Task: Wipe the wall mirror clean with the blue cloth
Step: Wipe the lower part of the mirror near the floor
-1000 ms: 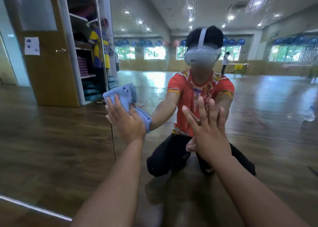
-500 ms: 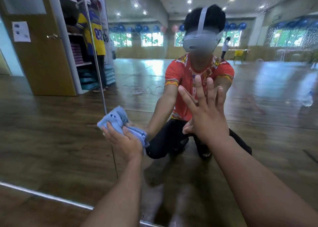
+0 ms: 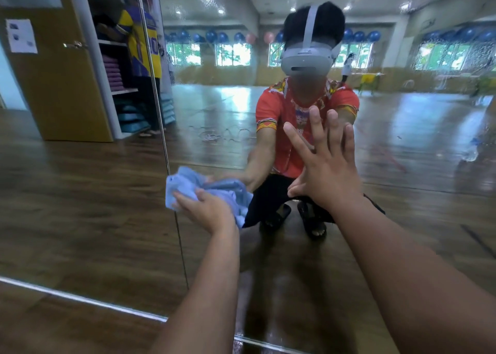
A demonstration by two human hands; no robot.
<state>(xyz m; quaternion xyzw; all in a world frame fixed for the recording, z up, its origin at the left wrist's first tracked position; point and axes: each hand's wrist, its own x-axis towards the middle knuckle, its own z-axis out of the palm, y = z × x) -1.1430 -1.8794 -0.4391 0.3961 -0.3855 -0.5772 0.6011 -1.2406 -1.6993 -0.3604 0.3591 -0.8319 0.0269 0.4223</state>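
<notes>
Blue cloth (image 3: 188, 190), bunched up, sits pressed low against the wall mirror (image 3: 80, 192) right at the vertical seam (image 3: 163, 128) between two panels, gripped by the left hand (image 3: 208, 210). The right hand (image 3: 326, 174) lies flat on the mirror, fingers spread, holding nothing.

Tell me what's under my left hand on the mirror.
The bunched blue cloth, held by the left hand against the wall mirror beside its vertical seam. The glass beneath the cloth is covered, so its state cannot be seen.

Blue cloth (image 3: 193, 190) bunched, pressed low on wall mirror (image 3: 80, 192); glass droplet-spotted upper right.
</notes>
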